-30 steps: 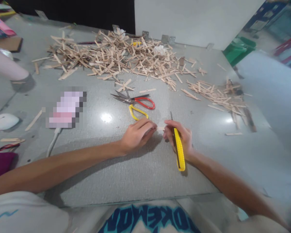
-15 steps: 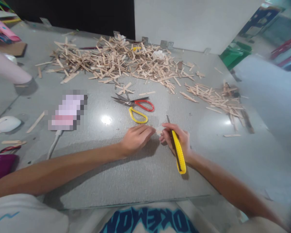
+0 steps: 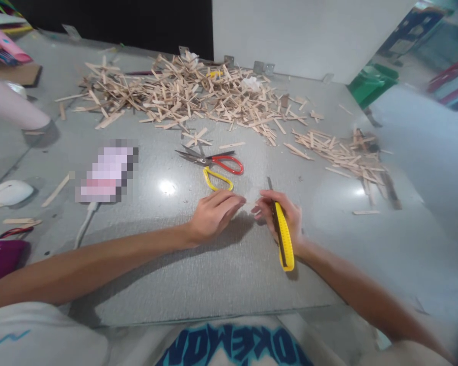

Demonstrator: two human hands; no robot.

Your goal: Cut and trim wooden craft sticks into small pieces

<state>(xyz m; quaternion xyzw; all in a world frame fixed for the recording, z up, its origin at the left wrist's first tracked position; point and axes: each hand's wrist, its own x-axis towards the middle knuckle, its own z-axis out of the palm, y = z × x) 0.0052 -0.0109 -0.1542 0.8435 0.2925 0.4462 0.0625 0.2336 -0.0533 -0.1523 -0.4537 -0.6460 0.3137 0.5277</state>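
Note:
My right hand (image 3: 284, 216) is closed round a yellow utility knife (image 3: 285, 239), its thin blade pointing away from me. Between the two hands a small pale wooden stick (image 3: 251, 203) shows, pinched in the fingertips of my left hand (image 3: 217, 213). The stick's far end lies close to my right fingertips; whether they touch it I cannot tell. Just beyond the left hand, scissors (image 3: 204, 161) with one red and one yellow handle lie spread on the grey table (image 3: 175, 284).
A broad heap of wooden sticks (image 3: 168, 96) covers the back of the table, with a smaller pile (image 3: 339, 152) at the right. On the left are a blurred-out phone (image 3: 109, 170) with a cable, a white mouse-like object (image 3: 11, 193) and a pink roll (image 3: 15, 104).
My right hand has shifted slightly right with the utility knife, and the gap between the hands is a little wider. The stick appears thinner, as if turned. The scissors have not moved.

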